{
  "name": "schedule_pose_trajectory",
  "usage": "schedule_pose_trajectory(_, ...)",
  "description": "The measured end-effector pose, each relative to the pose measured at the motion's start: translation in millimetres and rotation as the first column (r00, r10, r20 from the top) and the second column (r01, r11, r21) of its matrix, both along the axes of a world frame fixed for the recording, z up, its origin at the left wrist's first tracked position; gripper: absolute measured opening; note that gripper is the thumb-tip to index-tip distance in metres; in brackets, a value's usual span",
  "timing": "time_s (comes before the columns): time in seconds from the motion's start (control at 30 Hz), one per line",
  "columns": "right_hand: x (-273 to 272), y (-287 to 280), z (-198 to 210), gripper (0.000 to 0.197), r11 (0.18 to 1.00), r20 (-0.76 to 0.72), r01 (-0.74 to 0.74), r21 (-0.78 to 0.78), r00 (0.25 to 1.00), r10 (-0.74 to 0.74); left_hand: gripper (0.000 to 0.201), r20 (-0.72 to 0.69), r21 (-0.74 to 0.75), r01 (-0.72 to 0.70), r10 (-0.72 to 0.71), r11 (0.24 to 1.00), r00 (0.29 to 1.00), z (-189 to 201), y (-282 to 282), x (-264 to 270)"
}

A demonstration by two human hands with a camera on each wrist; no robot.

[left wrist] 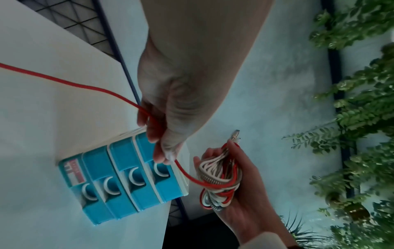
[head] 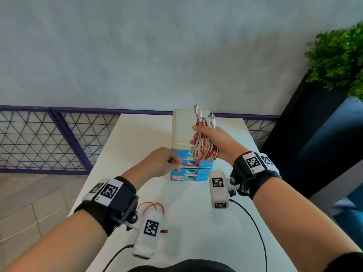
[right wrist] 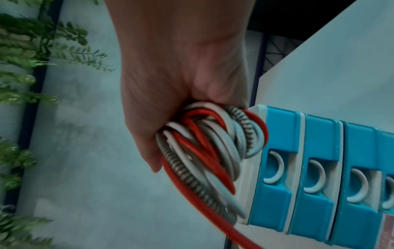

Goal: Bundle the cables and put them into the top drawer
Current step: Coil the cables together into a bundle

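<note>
A bundle of red, white and striped cables (head: 205, 148) is gripped in my right hand (head: 196, 136), held upright in front of the small drawer unit (head: 183, 130), plugs sticking up. My left hand (head: 172, 161) pinches the loose red cable (head: 189, 164) that runs out of the bundle's lower end. The red cable's tail (head: 151, 207) lies looped on the table near my left wrist. The left wrist view shows the red cable (left wrist: 85, 86) passing through my fingers to the bundle (left wrist: 219, 182). The top drawer (right wrist: 275, 168) is closed, right beside the bundle (right wrist: 209, 151).
The white table (head: 137, 146) carries the blue drawer unit with its white lid at the far middle; all its drawers look closed. A mesh fence (head: 39, 138) runs behind the table. A dark planter with green foliage (head: 337, 55) stands at the right.
</note>
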State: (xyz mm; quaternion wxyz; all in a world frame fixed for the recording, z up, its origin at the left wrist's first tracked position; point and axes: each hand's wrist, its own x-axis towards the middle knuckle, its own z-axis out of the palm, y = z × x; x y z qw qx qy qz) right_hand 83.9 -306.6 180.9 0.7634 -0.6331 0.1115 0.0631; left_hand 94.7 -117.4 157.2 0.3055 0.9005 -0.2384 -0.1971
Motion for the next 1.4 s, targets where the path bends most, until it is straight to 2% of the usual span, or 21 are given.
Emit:
schedule_pose_trajectory(0.13, -2.6, 3.9, 5.4, 0.018, 0.961, -0.013, -0.136, -0.242, 0.990, 0.137, 0.007, 0.045, -0.128, -0.072, 0.078, 0.989, 0.996, 12.1, -10.7, 3.5)
schedule_pose_trajectory(0.23, -5.5, 9.2, 8.9, 0.031, 0.925, -0.064, -0.242, -0.294, 0.970, 0.234, 0.036, 0.085, -0.231, -0.134, 0.157, 0.964, 0.984, 18.3, -16.3, 1.6)
schedule_pose_trajectory(0.3, -6.9, 11.2, 10.1, 0.034, 0.898, -0.087, -0.294, -0.328, 0.956, 0.281, 0.046, 0.156, -0.242, -0.101, 0.141, 0.965, 0.978, 20.4, -19.7, -1.9)
schedule_pose_trajectory(0.37, -6.9, 11.6, 10.6, 0.042, 0.860, -0.138, -0.349, -0.372, 0.937, 0.321, 0.059, 0.240, -0.196, -0.071, 0.118, 0.978, 0.964, 22.2, -20.7, -5.4)
schedule_pose_trajectory(0.43, -8.4, 10.6, 11.5, 0.047, 0.834, -0.197, -0.417, -0.362, 0.908, 0.369, 0.061, 0.292, -0.103, -0.111, 0.137, 0.988, 0.947, 22.7, -20.5, -4.8)
schedule_pose_trajectory(0.57, -11.3, 6.6, 13.0, 0.033, 0.799, -0.252, -0.493, -0.344, 0.868, 0.428, 0.070, 0.325, 0.021, -0.141, 0.127, 0.990, 0.937, 14.8, -19.4, 0.8)
schedule_pose_trajectory(0.7, -13.4, 1.8, 8.2, 0.021, 0.799, -0.228, -0.513, -0.314, 0.857, 0.462, 0.055, 0.357, 0.099, -0.092, 0.051, 0.991, 0.933, 19.3, -16.1, 13.7)
schedule_pose_trajectory(0.77, -15.5, 0.9, 7.3, 0.019, 0.834, -0.168, -0.450, -0.319, 0.893, 0.417, 0.044, 0.351, 0.105, -0.046, 0.006, 0.993, 0.936, 26.4, -16.4, 21.2)
schedule_pose_trajectory(0.83, -15.3, 0.1, 4.8, 0.018, 0.887, -0.085, -0.335, -0.317, 0.942, 0.325, 0.032, 0.290, 0.110, -0.001, -0.031, 0.994, 0.956, 35.5, -18.0, 26.5)
schedule_pose_trajectory(0.87, -12.7, -1.9, 2.2, 0.017, 0.916, -0.048, -0.272, -0.294, 0.962, 0.270, 0.034, 0.205, 0.088, 0.014, -0.032, 0.996, 0.978, 38.9, -17.4, 29.3)
schedule_pose_trajectory(0.93, -8.4, -7.8, -2.3, 0.019, 0.953, -0.004, -0.156, -0.258, 0.987, 0.161, 0.039, -0.116, -0.104, -0.031, 0.019, 0.994, 0.993, 41.8, -12.1, 31.6)
schedule_pose_trajectory(1.0, -5.2, -15.3, -6.5, 0.024, 0.964, 0.016, -0.050, -0.261, 0.998, 0.056, 0.037, -0.450, -0.336, -0.213, 0.042, 0.917, 0.892, 39.3, -2.5, 32.1)
schedule_pose_trajectory(1.07, -5.0, -20.3, -8.9, 0.028, 0.963, 0.028, 0.025, -0.270, 0.999, -0.018, 0.032, -0.621, -0.443, -0.362, 0.011, 0.820, 0.784, 32.7, 5.3, 29.9)
schedule_pose_trajectory(1.13, -5.3, -19.9, -11.6, 0.031, 0.962, 0.018, 0.042, -0.270, 0.999, -0.039, 0.027, -0.686, -0.495, -0.420, -0.046, 0.761, 0.726, 26.6, 5.2, 23.6)
schedule_pose_trajectory(1.23, -4.6, -9.8, -15.5, 0.040, 0.969, 0.001, 0.013, -0.248, 1.000, -0.013, 0.019, -0.712, -0.552, -0.460, -0.106, 0.696, 0.694, 27.3, -6.3, 10.2)
schedule_pose_trajectory(1.3, -5.0, -1.9, -15.4, 0.045, 0.982, -0.013, -0.022, -0.187, 1.000, 0.020, 0.015, -0.705, -0.569, -0.455, -0.121, 0.685, 0.699, 30.5, -17.1, 3.4)
schedule_pose_trajectory(1.4, -8.1, 5.7, -12.7, 0.057, 0.983, -0.063, -0.179, -0.034, 0.982, 0.177, 0.014, -0.663, -0.560, -0.419, -0.083, 0.715, 0.744, 32.2, -30.9, -1.9)
